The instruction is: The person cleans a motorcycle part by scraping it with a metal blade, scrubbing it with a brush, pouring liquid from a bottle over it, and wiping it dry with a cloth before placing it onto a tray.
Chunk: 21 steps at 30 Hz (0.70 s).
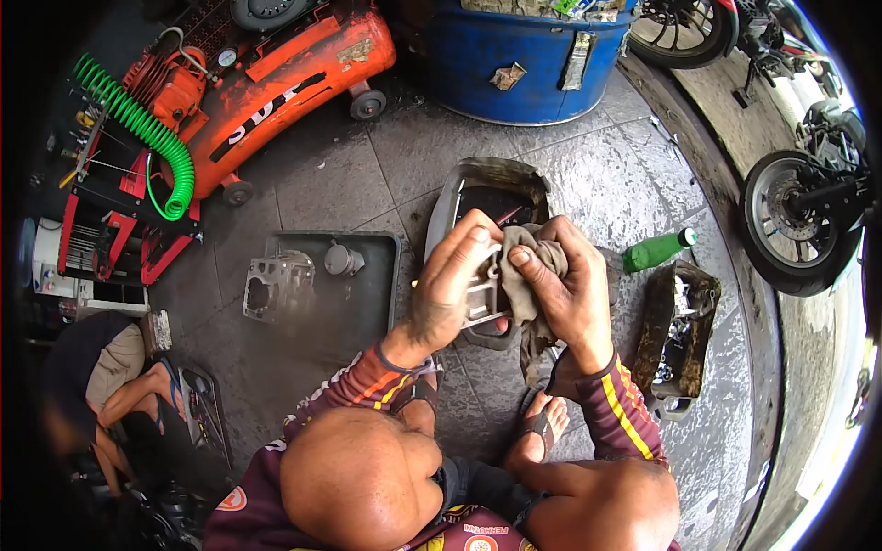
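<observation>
My left hand [443, 292] is closed around a pale metal engine part [481, 301], whose finned or ribbed side shows below the fingers. A grey-brown rag [522, 308] is bunched in my right hand [581, 292], with the thumb pressing it against the part. One end of the cloth hangs down. Both hands are held over a dark plastic basin [445, 207] with dark liquid inside. To the left, a black tray [393, 275] holds a metal engine casing [277, 280] and a round metal piece [344, 260] that looks like a piston.
A green bottle [654, 251] lies at the right, beside a grimy container [654, 358] of small metal parts. An orange compressor [294, 101] and a blue drum [514, 69] stand ahead. Motorcycle wheels [792, 223] line the right edge. Another person [115, 376] sits at left.
</observation>
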### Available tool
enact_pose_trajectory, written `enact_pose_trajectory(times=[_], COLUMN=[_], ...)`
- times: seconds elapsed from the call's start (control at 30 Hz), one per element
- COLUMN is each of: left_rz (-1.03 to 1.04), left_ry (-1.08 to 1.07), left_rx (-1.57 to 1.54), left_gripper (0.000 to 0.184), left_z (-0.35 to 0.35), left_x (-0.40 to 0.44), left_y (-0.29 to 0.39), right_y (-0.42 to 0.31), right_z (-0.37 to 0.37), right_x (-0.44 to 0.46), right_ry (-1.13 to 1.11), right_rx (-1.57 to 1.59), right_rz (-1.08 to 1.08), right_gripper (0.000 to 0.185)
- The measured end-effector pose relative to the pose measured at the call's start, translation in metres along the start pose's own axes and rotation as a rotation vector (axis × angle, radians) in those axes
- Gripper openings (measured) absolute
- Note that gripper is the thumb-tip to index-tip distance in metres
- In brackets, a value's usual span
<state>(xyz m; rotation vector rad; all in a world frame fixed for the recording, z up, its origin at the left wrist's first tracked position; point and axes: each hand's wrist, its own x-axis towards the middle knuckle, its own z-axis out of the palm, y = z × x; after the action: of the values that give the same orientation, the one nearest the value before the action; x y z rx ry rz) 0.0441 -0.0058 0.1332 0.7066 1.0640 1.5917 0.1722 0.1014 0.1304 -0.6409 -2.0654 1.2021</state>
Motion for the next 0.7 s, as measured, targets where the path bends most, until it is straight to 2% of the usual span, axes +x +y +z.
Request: enact_pose_trajectory(times=[0.07, 0.13, 0.23, 0.3, 0.37, 0.43, 0.57, 0.63, 0.7], left_rz=[0.039, 0.094, 0.097, 0.127, 0.17, 0.175, 0.139, 0.201, 0.187], left_ry=[0.072, 0.133, 0.13, 0.11, 0.234, 0.119, 0.249, 0.36, 0.331], left_rx=[-0.115, -0.177, -0.316, -0.565, -0.535, -0.651, -0.652, -0.691, -0.771], left_gripper=[0.034, 0.039, 0.045, 0.055, 0.059, 0.061, 0.061, 0.061, 0.057], left_z=[-0.002, -0.006, -0.011, -0.026, -0.031, -0.028, -0.009, -0.007, -0.01], left_x=[0.001, 0.005, 0.009, 0.015, 0.016, 0.016, 0.021, 0.022, 0.02], left_y=[0.004, 0.005, -0.001, 0.005, 0.009, 0.003, -0.002, -0.001, -0.004], right_y=[0.003, 0.003, 0.005, 0.009, 0.024, 0.016, -0.008, -0.002, -0.009], right_z=[0.005, 0.017, 0.021, 0.012, 0.01, 0.0, 0.017, 0.034, 0.047], right_x=[-0.007, -0.017, -0.018, -0.018, -0.019, -0.008, 0.003, -0.008, -0.026], right_ry=[0.014, 0.039, 0.099, 0.068, 0.255, 0.341, 0.217, 0.139, 0.051], right_rx=[0.123, 0.35, 0.493, 0.139, 0.243, -0.013, -0.203, -0.264, -0.209], right_rz=[-0.039, 0.207, 0.352, 0.215, 0.242, -0.105, -0.177, -0.257, -0.288], right_gripper=[0.023, 0.03, 0.029, 0.027, 0.029, 0.031, 0.04, 0.046, 0.049])
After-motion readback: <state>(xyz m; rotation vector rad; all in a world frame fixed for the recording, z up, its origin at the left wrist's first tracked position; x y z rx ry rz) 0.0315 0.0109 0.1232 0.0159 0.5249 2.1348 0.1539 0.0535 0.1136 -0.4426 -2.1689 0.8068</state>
